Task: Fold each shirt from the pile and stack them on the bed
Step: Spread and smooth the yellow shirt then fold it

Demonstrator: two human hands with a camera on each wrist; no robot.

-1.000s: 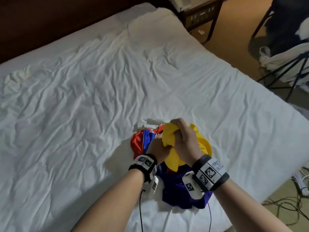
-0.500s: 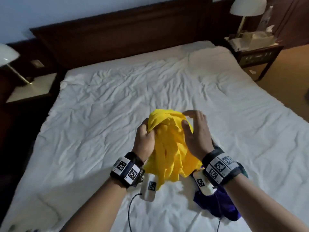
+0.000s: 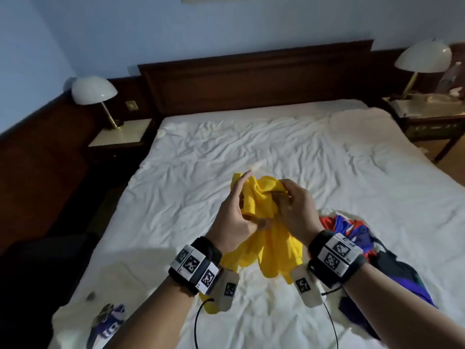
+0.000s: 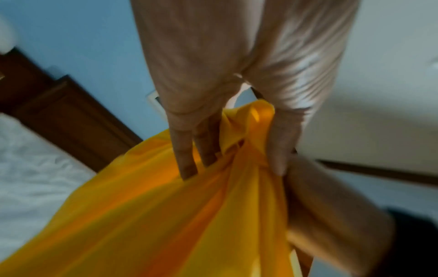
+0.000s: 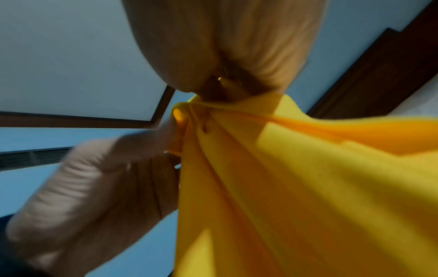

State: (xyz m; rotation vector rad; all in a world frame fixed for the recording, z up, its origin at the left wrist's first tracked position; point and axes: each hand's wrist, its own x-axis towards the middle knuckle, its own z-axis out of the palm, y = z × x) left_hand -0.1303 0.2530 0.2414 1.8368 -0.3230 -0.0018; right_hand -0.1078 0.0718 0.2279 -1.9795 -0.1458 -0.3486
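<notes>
A bunched yellow shirt (image 3: 264, 222) hangs in the air above the white bed (image 3: 276, 147), held between both hands. My left hand (image 3: 239, 205) grips its upper left part, thumb on one side and fingers (image 4: 184, 161) on the other of the cloth (image 4: 166, 215). My right hand (image 3: 289, 205) pinches the crumpled top edge from the right; the wrist view shows the shirt (image 5: 296, 187) gathered into the curled fingers (image 5: 225, 80). The pile of remaining shirts (image 3: 357, 238), red, blue, white and purple, lies on the bed at the right, just behind my right wrist.
A dark wooden headboard (image 3: 251, 81) stands at the far end. Lamps (image 3: 94, 91) (image 3: 422, 56) sit on bedside tables on both sides. A purple and white garment (image 3: 110, 323) lies at the bed's near left corner. Cables (image 3: 198, 321) hang from my wrists.
The yellow shirt has been lifted off the pile and carried left and up. My view has swung up toward the headboard. My hands have shifted their holds along the shirt's top.
</notes>
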